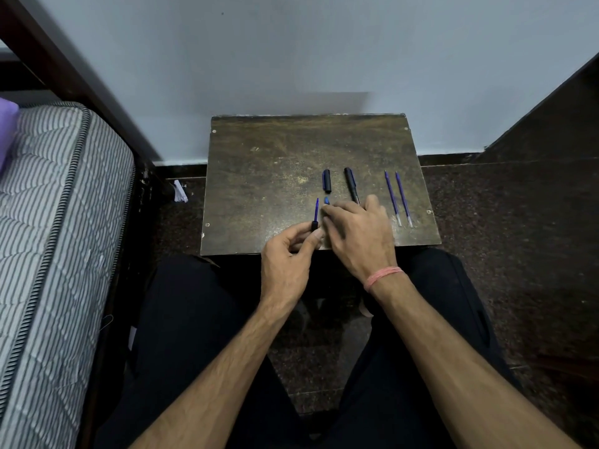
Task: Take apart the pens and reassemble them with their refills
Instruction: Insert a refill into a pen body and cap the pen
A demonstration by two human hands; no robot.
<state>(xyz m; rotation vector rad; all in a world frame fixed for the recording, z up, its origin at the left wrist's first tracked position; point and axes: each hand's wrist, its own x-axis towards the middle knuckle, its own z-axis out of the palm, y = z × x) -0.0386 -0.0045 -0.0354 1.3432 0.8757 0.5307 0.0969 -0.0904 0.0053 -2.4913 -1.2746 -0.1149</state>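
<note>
My left hand pinches a short black pen piece with a blue refill sticking up out of it. My right hand lies palm down on the small wooden table, its fingertips by a small blue part; whether it grips that part is hidden. A black pen cap lies further back. A whole black pen lies beside it, its tip under my right hand. Two loose blue refills lie side by side at the right.
The table stands against a pale wall. A striped mattress fills the left side, with a scrap of white paper on the dark floor between. My legs in dark trousers are under the table's near edge.
</note>
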